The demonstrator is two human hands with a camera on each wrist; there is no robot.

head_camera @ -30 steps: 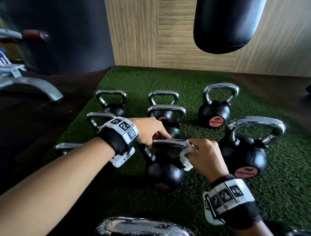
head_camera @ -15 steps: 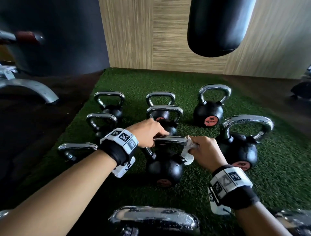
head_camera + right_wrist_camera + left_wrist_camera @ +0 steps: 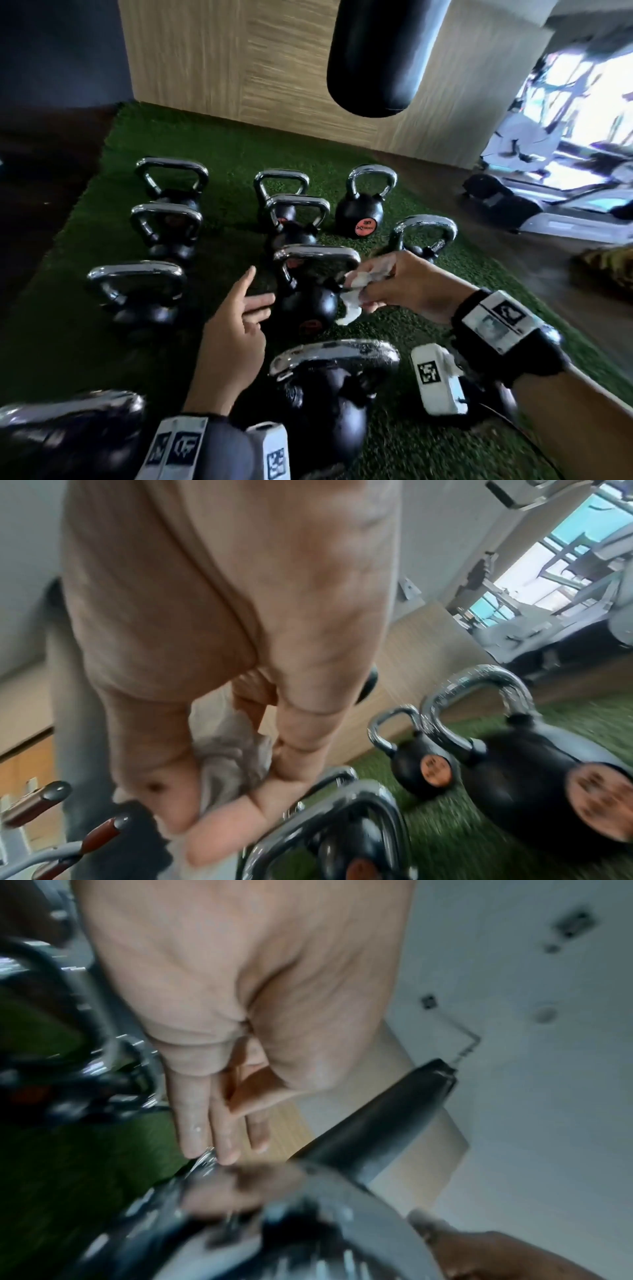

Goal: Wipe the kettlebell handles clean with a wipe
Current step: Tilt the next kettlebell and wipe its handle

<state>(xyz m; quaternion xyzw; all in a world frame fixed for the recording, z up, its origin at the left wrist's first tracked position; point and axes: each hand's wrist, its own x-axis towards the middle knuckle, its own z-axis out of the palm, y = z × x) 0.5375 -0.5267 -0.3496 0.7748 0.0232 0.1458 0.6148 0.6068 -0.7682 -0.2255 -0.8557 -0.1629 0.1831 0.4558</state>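
Chrome on the handles, black on the bodies: several kettlebells standing upright on green turf. Near the middle, one kettlebell with a flat chrome handle, red label low on its body. White wipe, crumpled, pinched between thumb and curled fingers of the right hand, just beside the right end of that handle; actual contact with the chrome impossible to tell from the head view. From the right wrist view, wipe bunched in the palm, thumb closing over it, chrome handle directly below the fingertips. Left hand just left of the same kettlebell, holding nothing, fingers straight and close together, one finger raised apart from the others in the head view. Left wrist view heavily blurred along its lower edge. Closer to the camera, another kettlebell between the two forearms. Farther right, a round-handled one partly behind the right hand. Black punching bag hanging above, wood-panelled wall behind the turf.
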